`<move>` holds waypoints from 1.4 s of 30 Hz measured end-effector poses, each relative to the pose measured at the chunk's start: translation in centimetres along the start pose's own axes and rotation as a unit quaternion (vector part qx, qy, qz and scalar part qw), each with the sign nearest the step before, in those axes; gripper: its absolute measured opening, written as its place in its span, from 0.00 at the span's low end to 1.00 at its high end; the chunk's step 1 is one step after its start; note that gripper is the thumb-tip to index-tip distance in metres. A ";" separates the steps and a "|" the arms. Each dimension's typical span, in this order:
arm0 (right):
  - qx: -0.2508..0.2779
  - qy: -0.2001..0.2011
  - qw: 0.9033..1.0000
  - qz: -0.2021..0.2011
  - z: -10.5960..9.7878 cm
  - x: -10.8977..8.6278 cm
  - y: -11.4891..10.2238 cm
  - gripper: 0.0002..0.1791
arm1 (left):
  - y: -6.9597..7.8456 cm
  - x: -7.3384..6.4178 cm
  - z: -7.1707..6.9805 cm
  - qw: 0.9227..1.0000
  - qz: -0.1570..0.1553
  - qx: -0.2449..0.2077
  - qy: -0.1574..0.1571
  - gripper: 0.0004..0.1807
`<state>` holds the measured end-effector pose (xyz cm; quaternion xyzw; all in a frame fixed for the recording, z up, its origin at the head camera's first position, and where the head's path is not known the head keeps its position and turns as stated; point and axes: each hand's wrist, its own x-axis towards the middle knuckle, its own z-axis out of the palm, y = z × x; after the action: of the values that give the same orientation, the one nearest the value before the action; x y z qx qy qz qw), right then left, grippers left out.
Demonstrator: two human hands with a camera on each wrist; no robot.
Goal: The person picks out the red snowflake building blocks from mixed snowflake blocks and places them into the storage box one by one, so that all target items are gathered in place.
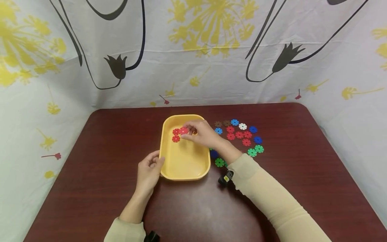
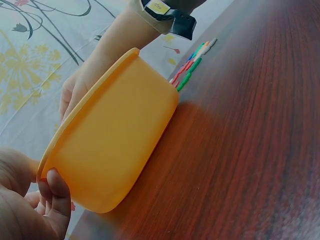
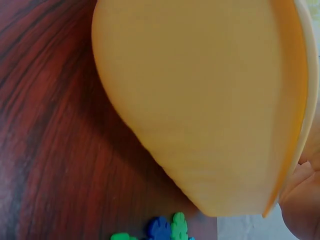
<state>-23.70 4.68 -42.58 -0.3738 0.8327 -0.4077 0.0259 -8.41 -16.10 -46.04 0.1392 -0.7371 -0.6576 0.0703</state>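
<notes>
A yellow plastic tray stands on the table. My left hand holds its left side, thumb over the rim; in the left wrist view, fingers of this hand curl at the rim. Over the tray's far part is my right hand, its thumb and fingers pinching a red notched disc. Beside that disc, two more red notched discs lie inside the tray. In the right wrist view the tray's wall hides most of the right hand, and the fingertips are out of sight.
Right of the tray, loose discs lie on the dark red table: several red discs, green discs, blue discs, brown discs and a white disc. The right forearm covers some. A patterned cloth hangs behind.
</notes>
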 end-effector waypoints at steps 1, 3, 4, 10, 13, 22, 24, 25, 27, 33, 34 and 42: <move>0.000 -0.005 1.000 -0.001 0.1 0.1 0.0 0.20 | 0.0 0.0 0.0 1.000 0.000 0.000 0.000 0.17; -0.002 -0.015 1.000 -0.005 0.2 0.3 -0.1 0.21 | 0.0 0.0 0.0 1.000 0.000 -0.002 0.002 0.17; -0.003 -0.020 1.000 -0.006 0.2 0.3 -0.2 0.21 | -0.1 0.0 0.0 1.000 0.001 -0.003 0.002 0.17; -0.012 -0.033 0.999 -0.011 0.8 0.9 -0.5 0.21 | -0.1 0.1 0.0 1.000 0.003 -0.002 0.001 0.17; -0.019 -0.035 0.999 -0.014 1.3 1.3 -0.6 0.18 | -0.1 0.2 0.0 1.000 0.000 0.000 0.000 0.17; -0.056 -0.064 0.996 0.005 2.9 2.1 -0.8 0.14 | -0.2 0.2 0.0 1.000 0.003 -0.003 0.002 0.17; -0.062 -0.068 0.996 0.009 3.2 2.2 -0.8 0.13 | -0.2 0.2 0.0 1.000 0.004 -0.004 0.001 0.17; -0.063 -0.069 0.996 0.010 3.4 2.2 -0.7 0.12 | -0.2 0.3 0.0 1.000 0.004 -0.005 0.001 0.17; -0.064 -0.071 0.995 0.011 3.6 2.2 -0.7 0.11 | -0.3 0.3 0.0 1.000 0.003 -0.005 0.000 0.17; -0.076 -0.103 0.991 0.029 3.7 2.3 -0.9 0.11 | -0.2 0.3 -0.1 1.000 0.005 -0.008 -0.003 0.17; -0.078 -0.113 0.990 0.036 3.7 2.2 -0.9 0.11 | -0.1 0.3 0.0 1.000 0.005 -0.009 -0.003 0.17; -0.075 -0.149 0.984 0.062 3.8 2.1 -0.8 0.13 | -0.1 0.2 0.1 1.000 0.009 -0.012 -0.004 0.17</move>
<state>-23.41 0.51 -43.98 -0.3790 0.8692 -0.2813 0.1472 -8.58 -16.11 -46.15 0.1293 -0.7304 -0.6665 0.0753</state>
